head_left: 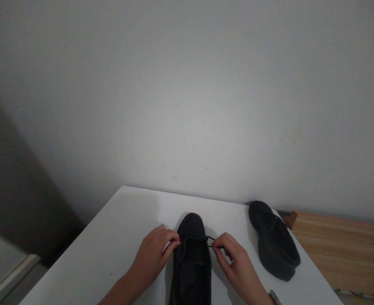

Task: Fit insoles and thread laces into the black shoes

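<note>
1. Pinched grips on both sides: left hand (pixel 153 254) nips the black shoelace (pixel 196 238) betw. thumb & forefinger on the shoe's left; right hand (pixel 236 264) does the same w/ the other end on the right.
2. Lace runs taut-ish across the top of the black shoe (pixel 191 258), just behind the toe cap, at the lowest eyelets.
3. Shoe sits toe away from the person, mid-front of the white table (pixel 117 237), betw. the two hands; heel end is cut off at the frame's bottom edge.
4. To do this step well (judgement): keep both ends level, pull evenly outward so the lace seats flat, no twist; hold pinch close to the eyelets for control. Dim light & black-on-black hide the eyelets, so feel matters more than sight.
5. Second black shoe (pixel 274 245) lies well apart at the table's right edge, toe away.
6. Past it, a wooden surface (pixel 342 250); plain grey wall (pixel 187 106) behind.
</note>
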The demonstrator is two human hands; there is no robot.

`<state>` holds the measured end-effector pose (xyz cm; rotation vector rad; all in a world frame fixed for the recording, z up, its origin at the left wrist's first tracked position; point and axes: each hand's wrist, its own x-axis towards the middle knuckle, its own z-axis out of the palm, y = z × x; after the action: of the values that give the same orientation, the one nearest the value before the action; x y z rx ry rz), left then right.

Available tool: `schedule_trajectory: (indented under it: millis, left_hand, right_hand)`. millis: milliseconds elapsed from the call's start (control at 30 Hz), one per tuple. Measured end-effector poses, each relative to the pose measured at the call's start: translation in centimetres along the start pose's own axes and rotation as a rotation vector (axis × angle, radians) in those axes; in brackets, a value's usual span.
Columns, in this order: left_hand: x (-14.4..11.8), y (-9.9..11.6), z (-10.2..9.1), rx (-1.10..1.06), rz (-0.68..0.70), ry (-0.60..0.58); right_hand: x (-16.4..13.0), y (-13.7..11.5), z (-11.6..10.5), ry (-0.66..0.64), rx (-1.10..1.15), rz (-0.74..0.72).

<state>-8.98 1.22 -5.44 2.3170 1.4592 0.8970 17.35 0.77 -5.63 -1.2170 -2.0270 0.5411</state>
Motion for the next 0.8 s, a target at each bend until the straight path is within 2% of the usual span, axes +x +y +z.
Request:
schedule_trajectory:
  millis: [167,333,567,667,800]
  left_hand:
    - [0.06,0.26,-0.06,0.003,0.012,0.002]
    - [0.08,0.35,-0.20,0.039,0.035,0.019]
    - [0.07,0.57,-0.18,0.116,0.084,-0.021]
    - [0.20,0.66,-0.06,0.123,0.090,0.027]
    - [0.35,0.57,0.16,0.126,0.074,0.111]
  right_hand:
    - [0.09,-0.54,0.43,-0.008,0.005,-0.009]
    - [0.32,-0.55,0.79,0.061,-0.068,-0.073]
    - [0.08,-0.27,0.73,0.088,-0.136,-0.060]
    - [0.03,-0.49,0.83,0.102,-0.078,-0.041]
    - [0.10,-0.96,0.88,0.048,0.021,0.010]
